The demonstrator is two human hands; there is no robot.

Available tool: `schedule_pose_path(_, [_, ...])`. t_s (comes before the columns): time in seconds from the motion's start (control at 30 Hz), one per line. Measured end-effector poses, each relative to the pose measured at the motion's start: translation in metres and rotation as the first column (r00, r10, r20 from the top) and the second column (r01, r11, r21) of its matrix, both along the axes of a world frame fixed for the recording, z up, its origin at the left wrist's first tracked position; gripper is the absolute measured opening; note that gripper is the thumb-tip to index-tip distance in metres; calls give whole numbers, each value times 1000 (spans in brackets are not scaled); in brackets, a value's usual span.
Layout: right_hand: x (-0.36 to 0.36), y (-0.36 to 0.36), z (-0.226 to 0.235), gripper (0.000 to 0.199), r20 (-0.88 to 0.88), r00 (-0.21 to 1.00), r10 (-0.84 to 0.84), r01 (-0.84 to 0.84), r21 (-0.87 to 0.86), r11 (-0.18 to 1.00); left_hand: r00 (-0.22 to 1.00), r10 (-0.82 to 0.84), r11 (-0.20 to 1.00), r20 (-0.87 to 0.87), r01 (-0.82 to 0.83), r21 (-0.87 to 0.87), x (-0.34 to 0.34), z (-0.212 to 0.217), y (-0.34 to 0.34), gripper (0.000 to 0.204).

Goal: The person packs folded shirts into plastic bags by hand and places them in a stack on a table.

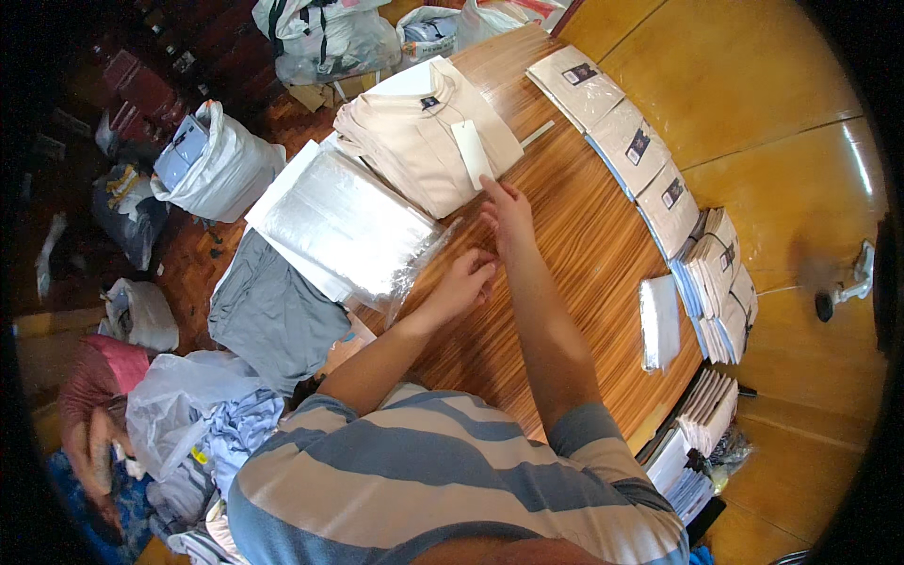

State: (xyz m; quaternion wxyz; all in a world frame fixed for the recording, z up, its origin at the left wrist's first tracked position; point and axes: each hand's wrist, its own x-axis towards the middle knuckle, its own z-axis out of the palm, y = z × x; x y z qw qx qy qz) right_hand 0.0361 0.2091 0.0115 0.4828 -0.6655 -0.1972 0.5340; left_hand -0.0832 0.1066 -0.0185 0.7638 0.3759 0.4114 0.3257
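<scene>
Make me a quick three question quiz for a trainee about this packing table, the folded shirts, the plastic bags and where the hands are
1. True or false: the right hand touches the white hang tag on the stack of folded beige shirts.
2. Multiple choice: what lies just left of the left hand? A) a pair of scissors B) a stack of clear plastic bags C) a cardboard box
3. Fill in: a row of flat packed shirts runs along the ____ edge of the wooden table.

Key
1. True: the fingertips reach the tag's lower end.
2. B
3. right
</scene>
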Motion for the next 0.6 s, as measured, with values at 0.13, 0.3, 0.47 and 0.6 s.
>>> schedule_pose_path(0.13, [-5,-4,-4,37,-379,924,62,-5,150,989,973,228,973,-19,-228,37,-11,-8,13,36])
schedule_pose_path(0.3, [-1,8,-19,35,-617,784,-70,170,104,980,980,199,979,25,-200,44,-26,-15,6,41])
schedule_pose_path(0.47, [-24,1,-3,58,-302,953,34,43,244,969,989,52,991,135,-34,-133,8,-48,9,47])
schedule_pose_path(0.6, [-32,5,-2,69,-172,985,-29,74,265,961,880,227,951,418,-107,-291,40,-42,25,45])
